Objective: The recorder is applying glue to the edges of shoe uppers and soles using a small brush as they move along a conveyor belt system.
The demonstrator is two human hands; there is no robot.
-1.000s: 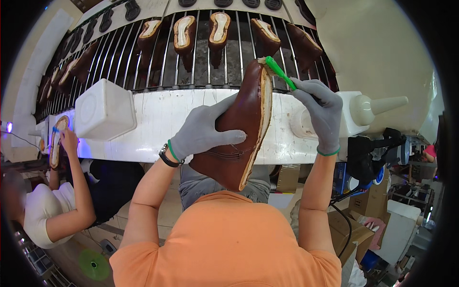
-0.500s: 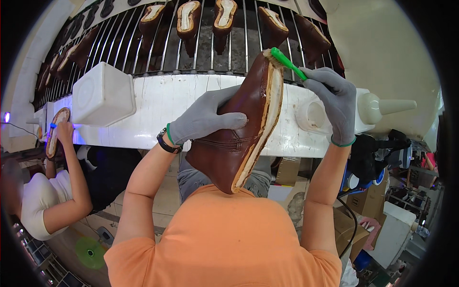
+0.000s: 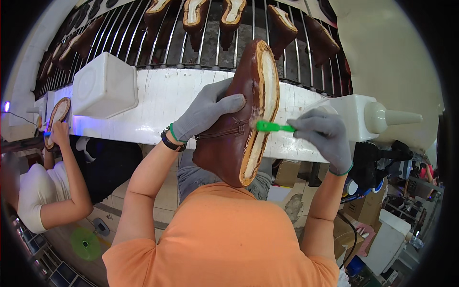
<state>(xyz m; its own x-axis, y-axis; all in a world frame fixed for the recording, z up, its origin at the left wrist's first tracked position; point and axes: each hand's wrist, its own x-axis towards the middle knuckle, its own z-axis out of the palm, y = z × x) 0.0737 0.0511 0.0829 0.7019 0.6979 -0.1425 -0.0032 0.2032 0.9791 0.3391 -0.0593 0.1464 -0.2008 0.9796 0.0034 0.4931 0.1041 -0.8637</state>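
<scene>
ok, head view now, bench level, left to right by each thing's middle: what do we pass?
Co-worker's hand → white boxy container → left gloved hand → held brown boot → green brush → right gloved hand → white spouted bottle.

On my feed I log a dark brown boot (image 3: 240,117), its cream underside (image 3: 269,81) tan-rimmed, and a bright green brush (image 3: 270,126). I read the left glove (image 3: 206,109) and the right glove (image 3: 326,136) as plain grey, green-edged at the wrist; the tabletop (image 3: 165,93) registers white.
</scene>
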